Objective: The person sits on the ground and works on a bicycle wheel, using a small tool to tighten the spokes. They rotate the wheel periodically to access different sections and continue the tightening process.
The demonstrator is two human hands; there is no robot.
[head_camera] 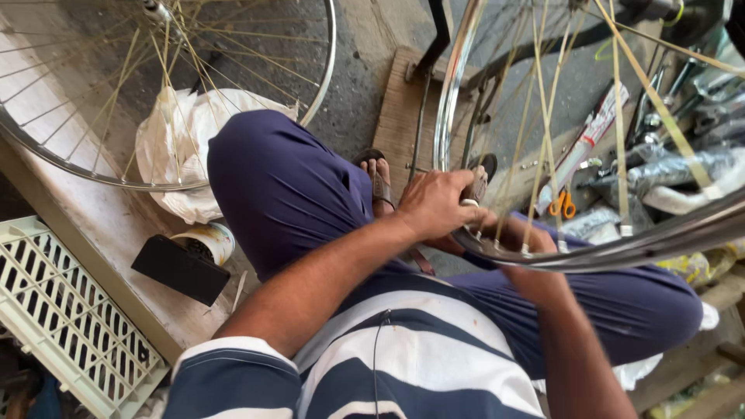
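Observation:
A chrome bicycle wheel rim [652, 242] with yellowish spokes [543, 132] stands over my lap, its lower arc crossing my knees. My left hand [433, 206] grips the rim's near edge at the left, fingers closed round it beside a spoke nipple. My right hand [537, 260] comes up from below and holds the rim's underside; the rim partly hides its fingers. I sit in dark blue trousers and a striped shirt, with one sandalled foot [379, 182] showing between my knees.
A second spoked wheel [155, 184] leans at top left over a white bag [174, 143]. A pale plastic crate [70, 310], a black block [180, 270] and a can [208, 239] lie at left. Orange-handled scissors [563, 204] and tools [683, 101] lie at right, a wooden board [397, 109] ahead.

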